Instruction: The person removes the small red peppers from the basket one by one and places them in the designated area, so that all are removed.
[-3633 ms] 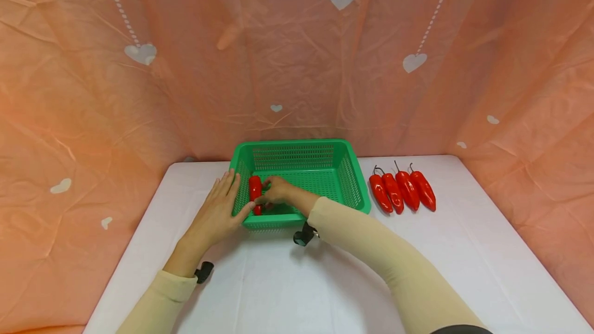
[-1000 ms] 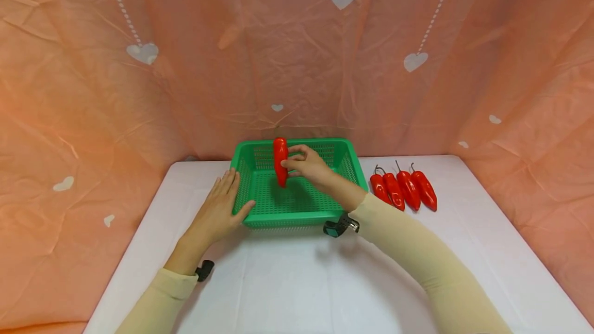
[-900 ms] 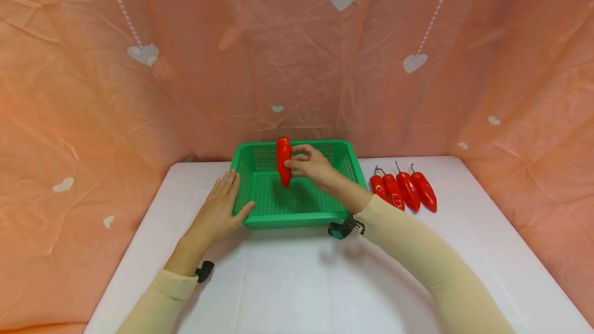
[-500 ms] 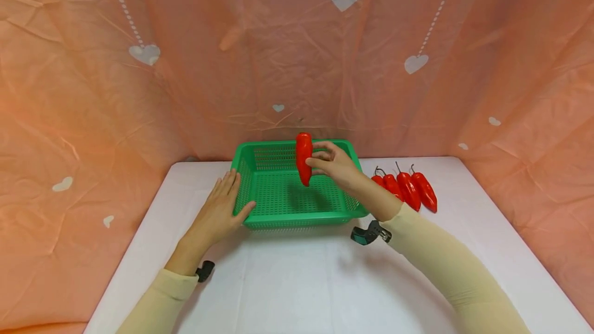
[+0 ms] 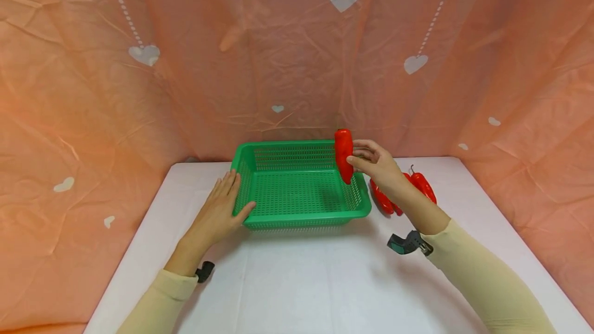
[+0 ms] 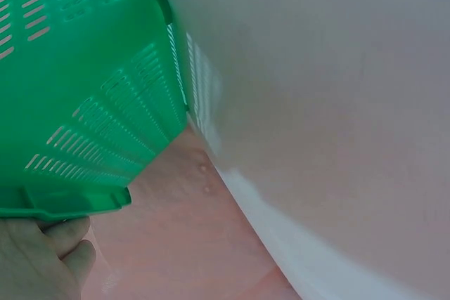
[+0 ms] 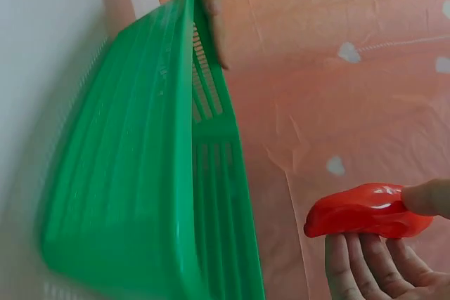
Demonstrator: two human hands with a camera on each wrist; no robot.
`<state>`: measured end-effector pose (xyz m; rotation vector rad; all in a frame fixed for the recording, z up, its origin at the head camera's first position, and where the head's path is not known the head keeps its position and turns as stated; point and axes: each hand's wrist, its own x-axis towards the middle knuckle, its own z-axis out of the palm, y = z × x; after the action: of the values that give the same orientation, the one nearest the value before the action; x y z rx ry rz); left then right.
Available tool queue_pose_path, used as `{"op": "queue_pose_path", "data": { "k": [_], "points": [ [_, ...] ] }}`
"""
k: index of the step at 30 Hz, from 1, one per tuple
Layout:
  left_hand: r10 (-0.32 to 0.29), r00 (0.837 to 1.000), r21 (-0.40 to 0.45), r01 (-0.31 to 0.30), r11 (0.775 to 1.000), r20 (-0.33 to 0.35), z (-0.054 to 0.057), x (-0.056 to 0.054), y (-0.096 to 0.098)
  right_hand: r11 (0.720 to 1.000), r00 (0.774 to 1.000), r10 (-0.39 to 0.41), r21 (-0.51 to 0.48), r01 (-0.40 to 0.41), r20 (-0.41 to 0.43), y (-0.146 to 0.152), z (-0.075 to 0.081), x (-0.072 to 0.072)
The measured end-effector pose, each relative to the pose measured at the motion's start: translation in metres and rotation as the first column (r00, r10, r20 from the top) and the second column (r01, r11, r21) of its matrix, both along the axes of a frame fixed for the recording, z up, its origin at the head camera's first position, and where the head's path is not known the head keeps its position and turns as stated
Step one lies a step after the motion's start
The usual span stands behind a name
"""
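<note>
A red chili pepper (image 5: 343,153) is pinched between the thumb and fingers of my right hand (image 5: 381,166), raised over the right end of a green plastic basket (image 5: 301,217). In the right wrist view the pepper (image 7: 365,210) lies across the fingers with the thumb pressing on top. My left hand (image 5: 218,213) rests on the basket's left rim, fingers straight and thumb spread toward the front rim. The left wrist view shows its fingers (image 6: 79,258) right at the rim. No pepper shows inside the basket.
Several more red chili peppers (image 5: 424,187) lie on the white table (image 5: 287,277) right of the basket, partly hidden behind my right hand and forearm. A peach-coloured curtain (image 5: 297,66) with white hearts hangs close behind the basket.
My right hand has taken the chili pepper from the basket's left side, lifted it and carried it rightward to the right end. The left hand has stayed on the rim.
</note>
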<state>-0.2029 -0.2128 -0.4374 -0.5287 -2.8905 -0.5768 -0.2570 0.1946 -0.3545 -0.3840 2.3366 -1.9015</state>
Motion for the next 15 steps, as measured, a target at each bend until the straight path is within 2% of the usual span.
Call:
{"op": "queue_pose_path", "data": {
  "k": [8,15],
  "points": [
    [-0.004,1.0,0.003,0.004,1.0,-0.001,0.002,0.001,-0.001,0.99,0.993,-0.112,0.086,0.115,-0.042,0.048,-0.001,0.011],
    [-0.005,1.0,-0.009,0.006,1.0,0.017,-0.001,-0.002,-0.002,0.939,0.967,-0.232,0.233,0.251,-0.108,0.086,-0.02,0.018]
  ]
}}
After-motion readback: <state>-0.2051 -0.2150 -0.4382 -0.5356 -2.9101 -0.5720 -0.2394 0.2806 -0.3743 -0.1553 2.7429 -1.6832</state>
